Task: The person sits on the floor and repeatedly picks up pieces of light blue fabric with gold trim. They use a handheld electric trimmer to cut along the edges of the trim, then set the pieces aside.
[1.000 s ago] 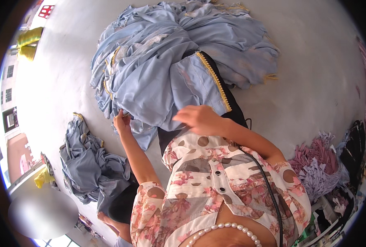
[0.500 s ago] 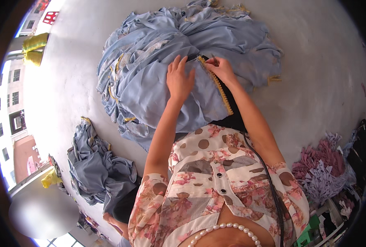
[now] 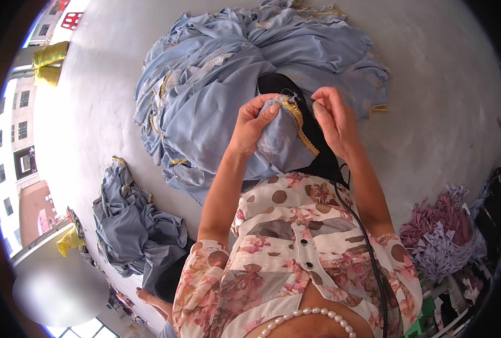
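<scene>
A large heap of blue-grey cloth spreads in front of me and over my lap. My left hand pinches a gathered corner of this cloth between thumb and fingers, lifted off the black cloth over my leg. Yellow beaded trim runs along the cloth's edge from that corner towards me. Fine loose threads stick up at the corner. Just right of the corner, my right hand is raised with its fingers curled and closed. What it holds, if anything, is too small to tell.
Another person's darker blue-grey cloth lies at left, with that person's hand below it. Pink and lilac cloth strips are piled at right. Yellow sacks stand far left. A black cord hangs down my front.
My left hand has gone from lying spread on the cloth to pinching its trimmed corner, now lifted and gathered. My right hand has let go of the trim and moved right and towards me.
</scene>
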`<state>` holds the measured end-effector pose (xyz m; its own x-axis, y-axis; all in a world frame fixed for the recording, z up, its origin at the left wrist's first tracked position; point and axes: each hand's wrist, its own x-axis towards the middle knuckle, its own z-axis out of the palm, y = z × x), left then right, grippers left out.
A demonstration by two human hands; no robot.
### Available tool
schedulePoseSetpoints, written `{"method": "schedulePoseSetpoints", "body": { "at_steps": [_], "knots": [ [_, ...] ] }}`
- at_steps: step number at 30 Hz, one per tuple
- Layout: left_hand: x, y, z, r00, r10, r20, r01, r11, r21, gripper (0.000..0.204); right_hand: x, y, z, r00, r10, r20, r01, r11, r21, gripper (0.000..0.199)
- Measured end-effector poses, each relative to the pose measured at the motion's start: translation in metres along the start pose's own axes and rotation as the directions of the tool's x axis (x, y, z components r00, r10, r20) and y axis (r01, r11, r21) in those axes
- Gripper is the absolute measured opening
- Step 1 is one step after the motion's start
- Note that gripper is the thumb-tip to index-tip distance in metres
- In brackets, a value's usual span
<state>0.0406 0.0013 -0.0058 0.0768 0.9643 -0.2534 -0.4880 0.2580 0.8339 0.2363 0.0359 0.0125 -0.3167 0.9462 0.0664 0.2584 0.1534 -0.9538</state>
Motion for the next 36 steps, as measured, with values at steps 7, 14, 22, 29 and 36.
{"method": "schedulePoseSetpoints", "body": {
  "at_steps": [7, 14, 22, 29, 36],
  "knots": [
    [-0.004, 0.000, 0.000, 0.995, -0.092, 0.040, 0.097, 0.979, -0.177, 0.021, -0.005, -0.009, 0.013, 0.999, -0.028, -0.018, 0.029, 0.997, 0.073, 0.018],
    [-0.004, -0.002, 0.001, 0.989, -0.136, 0.066, 0.144, 0.980, -0.135, 0.020, 0.001, -0.003, 0.023, 0.980, -0.170, -0.107, 0.164, 0.984, -0.063, 0.024],
    [-0.006, 0.001, 0.003, 0.987, -0.149, 0.059, 0.155, 0.982, -0.105, 0.018, 0.004, 0.005, 0.022, 0.951, -0.208, -0.227, 0.215, 0.977, 0.006, 0.018],
    [-0.007, 0.010, 0.005, 0.987, -0.155, 0.043, 0.158, 0.984, -0.081, 0.020, -0.002, 0.002, -0.001, 0.991, 0.001, -0.135, 0.035, 0.964, 0.264, 0.014],
    [-0.004, 0.031, 0.008, 0.979, -0.165, 0.116, 0.135, 0.963, 0.234, 0.023, -0.009, 0.002, -0.008, 0.983, 0.059, 0.171, -0.104, 0.959, 0.265, 0.019]
  ]
}}
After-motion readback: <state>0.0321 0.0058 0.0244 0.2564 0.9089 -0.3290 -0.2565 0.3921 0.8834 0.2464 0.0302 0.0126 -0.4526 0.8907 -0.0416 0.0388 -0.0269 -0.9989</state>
